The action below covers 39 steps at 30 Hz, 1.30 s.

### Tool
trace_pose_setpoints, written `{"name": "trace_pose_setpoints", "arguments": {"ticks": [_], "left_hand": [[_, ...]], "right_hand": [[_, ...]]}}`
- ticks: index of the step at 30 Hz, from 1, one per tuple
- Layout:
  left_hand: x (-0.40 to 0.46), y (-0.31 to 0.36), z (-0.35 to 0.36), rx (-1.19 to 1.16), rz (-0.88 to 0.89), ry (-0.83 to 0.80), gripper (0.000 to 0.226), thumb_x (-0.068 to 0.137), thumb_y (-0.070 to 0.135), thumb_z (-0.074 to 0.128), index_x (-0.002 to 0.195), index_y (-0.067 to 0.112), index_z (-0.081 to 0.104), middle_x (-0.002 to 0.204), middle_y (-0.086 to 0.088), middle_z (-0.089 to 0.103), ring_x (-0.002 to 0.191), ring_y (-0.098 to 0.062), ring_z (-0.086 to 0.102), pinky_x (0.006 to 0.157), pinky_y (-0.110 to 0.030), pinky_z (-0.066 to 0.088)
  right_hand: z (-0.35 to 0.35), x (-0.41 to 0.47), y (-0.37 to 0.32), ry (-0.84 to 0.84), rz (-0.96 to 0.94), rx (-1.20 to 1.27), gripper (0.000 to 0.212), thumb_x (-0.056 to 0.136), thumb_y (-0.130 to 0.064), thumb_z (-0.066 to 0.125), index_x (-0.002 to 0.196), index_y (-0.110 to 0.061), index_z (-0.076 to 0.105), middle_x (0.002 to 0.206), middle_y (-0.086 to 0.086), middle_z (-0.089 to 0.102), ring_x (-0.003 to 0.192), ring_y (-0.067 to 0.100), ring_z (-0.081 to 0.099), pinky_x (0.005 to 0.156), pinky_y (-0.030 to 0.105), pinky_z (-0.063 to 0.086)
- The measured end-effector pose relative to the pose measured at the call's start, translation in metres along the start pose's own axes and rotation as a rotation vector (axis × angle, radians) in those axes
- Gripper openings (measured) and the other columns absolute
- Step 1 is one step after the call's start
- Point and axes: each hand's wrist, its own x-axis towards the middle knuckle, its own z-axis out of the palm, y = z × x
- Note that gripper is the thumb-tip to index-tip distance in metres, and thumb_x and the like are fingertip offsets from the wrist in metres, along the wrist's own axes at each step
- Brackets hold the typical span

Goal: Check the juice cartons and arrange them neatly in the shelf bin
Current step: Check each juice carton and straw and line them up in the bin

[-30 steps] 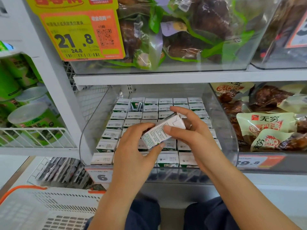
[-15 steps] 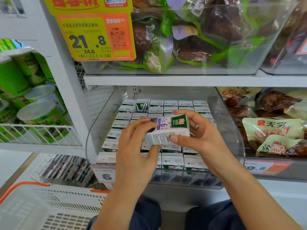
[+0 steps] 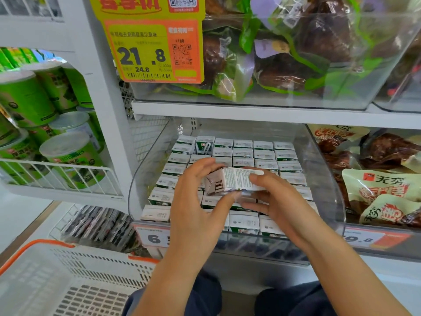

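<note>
Here, in the head view, both hands hold one juice carton (image 3: pixel 237 180) lying on its side above the rows of cartons (image 3: pixel 264 153) packed in the clear shelf bin (image 3: pixel 328 190). The left hand (image 3: pixel 196 197) curls round the carton's folded end, fingers over the top and thumb underneath. The right hand (image 3: pixel 275 201) grips the other end, thumb pressed on the printed panel that faces up and fingers beneath. Behind the grip, one carton (image 3: pixel 204 144) in the back row stands taller than its neighbours. Just below the hands, a price tag (image 3: pixel 152 237) reading 6 sits on the bin's front. Left of the grip stand green canisters (image 3: pixel 70 153) behind a white wire rail; right of it lie snack packets (image 3: pixel 378 190). Below left is a white basket (image 3: pixel 75 281) with an orange rim.
</note>
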Motion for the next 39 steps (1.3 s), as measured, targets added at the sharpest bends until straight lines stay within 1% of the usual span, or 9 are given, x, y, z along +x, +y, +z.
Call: {"name": "trace_pose_setpoints", "arguments": {"ticks": [6, 10, 15, 18, 21, 25, 29, 35, 39], "left_hand": [[0.001, -0.003, -0.002, 0.016, -0.085, 0.076, 0.050, 0.068, 0.053, 0.074, 0.110, 0.058, 0.047, 0.110, 0.032, 0.058, 0.107, 0.011, 0.052, 0.085, -0.001, 0.035], [0.007, -0.008, -0.007, -0.062, -0.202, 0.118, 0.041, 0.067, 0.067, 0.063, 0.104, 0.051, 0.053, 0.101, 0.036, 0.061, 0.096, 0.013, 0.056, 0.078, -0.002, 0.040], [0.007, -0.014, -0.008, -0.017, -0.252, -0.005, 0.049, 0.074, 0.069, 0.048, 0.112, 0.040, 0.057, 0.095, 0.027, 0.064, 0.089, 0.012, 0.060, 0.071, -0.003, 0.043], [0.006, -0.017, -0.006, 0.050, -0.260, -0.106, 0.053, 0.076, 0.070, 0.041, 0.112, 0.036, 0.060, 0.100, 0.019, 0.066, 0.092, 0.005, 0.062, 0.076, -0.013, 0.047], [0.005, -0.017, -0.004, 0.142, -0.211, -0.176, 0.051, 0.080, 0.068, 0.040, 0.114, 0.035, 0.059, 0.112, 0.018, 0.059, 0.107, 0.000, 0.054, 0.088, -0.020, 0.044], [0.004, -0.011, -0.003, 0.131, -0.133, -0.218, 0.039, 0.086, 0.057, 0.050, 0.124, 0.048, 0.049, 0.126, 0.024, 0.053, 0.123, 0.000, 0.046, 0.100, -0.023, 0.038], [0.002, -0.008, -0.003, 0.024, -0.090, -0.256, 0.051, 0.092, 0.034, 0.060, 0.134, 0.053, 0.039, 0.135, 0.029, 0.048, 0.125, 0.002, 0.046, 0.102, -0.023, 0.041], [0.004, -0.008, -0.004, -0.040, -0.040, -0.253, 0.052, 0.092, 0.011, 0.061, 0.127, 0.047, 0.049, 0.124, 0.027, 0.054, 0.117, 0.007, 0.050, 0.086, -0.007, 0.044], [0.006, -0.010, -0.005, -0.221, -0.116, -0.165, 0.043, 0.091, 0.005, 0.061, 0.118, 0.038, 0.054, 0.113, 0.021, 0.062, 0.110, -0.001, 0.058, 0.079, -0.013, 0.050]], "right_hand": [[0.001, -0.002, 0.002, 0.030, 0.034, 0.006, 0.067, 0.070, -0.036, 0.072, 0.126, -0.005, 0.053, 0.104, 0.013, 0.070, 0.096, 0.026, 0.067, 0.078, 0.030, 0.056], [0.001, -0.003, 0.000, 0.061, -0.070, -0.123, 0.057, 0.060, -0.025, 0.077, 0.114, -0.017, 0.065, 0.106, 0.004, 0.071, 0.100, 0.021, 0.067, 0.078, 0.026, 0.054], [0.003, -0.003, 0.001, 0.086, -0.191, -0.119, 0.047, 0.061, -0.030, 0.076, 0.107, -0.021, 0.069, 0.098, 0.000, 0.073, 0.090, 0.010, 0.068, 0.073, 0.017, 0.052], [0.005, -0.004, 0.000, 0.134, -0.224, -0.088, 0.038, 0.064, -0.028, 0.076, 0.101, -0.022, 0.071, 0.095, -0.001, 0.074, 0.086, 0.010, 0.069, 0.074, 0.020, 0.054], [0.005, -0.005, -0.002, 0.199, -0.290, -0.177, 0.029, 0.076, -0.009, 0.074, 0.101, -0.024, 0.070, 0.094, -0.001, 0.074, 0.085, 0.011, 0.068, 0.071, 0.020, 0.054], [0.010, -0.011, -0.003, 0.147, -0.425, -0.331, 0.037, 0.076, -0.002, 0.074, 0.102, -0.028, 0.068, 0.101, -0.006, 0.070, 0.094, 0.009, 0.066, 0.078, 0.021, 0.054], [0.011, -0.014, -0.002, 0.099, -0.499, -0.412, 0.053, 0.075, -0.004, 0.077, 0.117, -0.031, 0.061, 0.106, -0.011, 0.067, 0.103, 0.011, 0.063, 0.089, 0.023, 0.050], [0.011, -0.014, -0.002, 0.074, -0.521, -0.437, 0.056, 0.072, -0.008, 0.080, 0.118, -0.034, 0.060, 0.108, -0.011, 0.067, 0.106, 0.010, 0.062, 0.091, 0.021, 0.049], [0.007, -0.008, -0.003, 0.065, -0.380, -0.528, 0.053, 0.071, -0.019, 0.081, 0.115, -0.038, 0.057, 0.110, -0.014, 0.065, 0.104, 0.002, 0.060, 0.088, 0.018, 0.048]]}}
